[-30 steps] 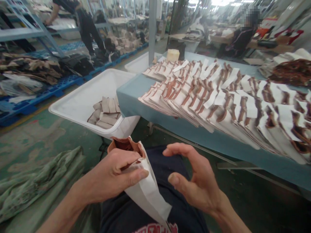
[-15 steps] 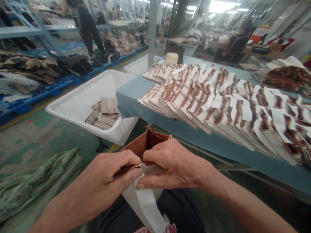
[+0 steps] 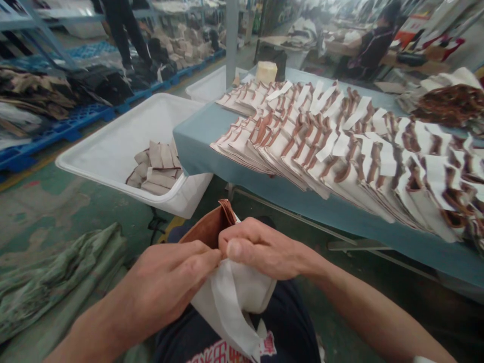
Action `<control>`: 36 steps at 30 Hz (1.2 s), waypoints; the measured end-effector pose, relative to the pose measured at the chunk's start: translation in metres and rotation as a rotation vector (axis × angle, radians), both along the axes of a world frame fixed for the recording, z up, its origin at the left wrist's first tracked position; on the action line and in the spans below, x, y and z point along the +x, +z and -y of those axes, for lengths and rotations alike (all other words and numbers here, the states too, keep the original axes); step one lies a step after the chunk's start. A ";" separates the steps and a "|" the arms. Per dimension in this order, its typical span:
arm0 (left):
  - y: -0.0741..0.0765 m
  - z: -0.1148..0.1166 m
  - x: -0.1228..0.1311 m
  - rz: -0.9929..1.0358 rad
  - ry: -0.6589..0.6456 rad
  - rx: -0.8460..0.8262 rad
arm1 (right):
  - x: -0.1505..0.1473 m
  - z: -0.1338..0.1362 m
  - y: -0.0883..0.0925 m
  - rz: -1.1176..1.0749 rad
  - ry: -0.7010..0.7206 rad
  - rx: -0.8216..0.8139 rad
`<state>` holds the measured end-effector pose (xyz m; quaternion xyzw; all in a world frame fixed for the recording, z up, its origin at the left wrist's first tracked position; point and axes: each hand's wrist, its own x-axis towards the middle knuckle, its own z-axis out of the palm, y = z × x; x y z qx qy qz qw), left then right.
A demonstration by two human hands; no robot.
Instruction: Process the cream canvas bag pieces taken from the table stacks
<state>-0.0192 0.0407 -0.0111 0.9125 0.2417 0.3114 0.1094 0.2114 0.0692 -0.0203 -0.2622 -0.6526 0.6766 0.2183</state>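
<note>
A white fabric piece with a brown lining [image 3: 230, 297] rests over my lap. My left hand [image 3: 170, 282] pinches its upper edge, fingers closed on the cloth. Touching it from the right, my right hand [image 3: 260, 247] also grips that edge, fingers curled over the brown flap [image 3: 207, 229]. The two hands meet thumb to thumb above the white part, which hangs down between my knees.
A blue-covered table [image 3: 204, 146] ahead holds overlapping rows of similar white-and-brown pieces [image 3: 340, 146]. A white bin [image 3: 109, 151] at the left holds several folded pieces. Green cloth [image 3: 56, 277] lies on the floor. Other people work at the back.
My right hand, open a second ago, has closed on the piece's top edge beside my left hand. The piece is now gathered lower and nearer my lap.
</note>
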 end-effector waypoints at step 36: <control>-0.022 0.013 -0.014 -0.054 0.043 0.073 | 0.019 0.043 -0.003 0.287 -0.141 1.121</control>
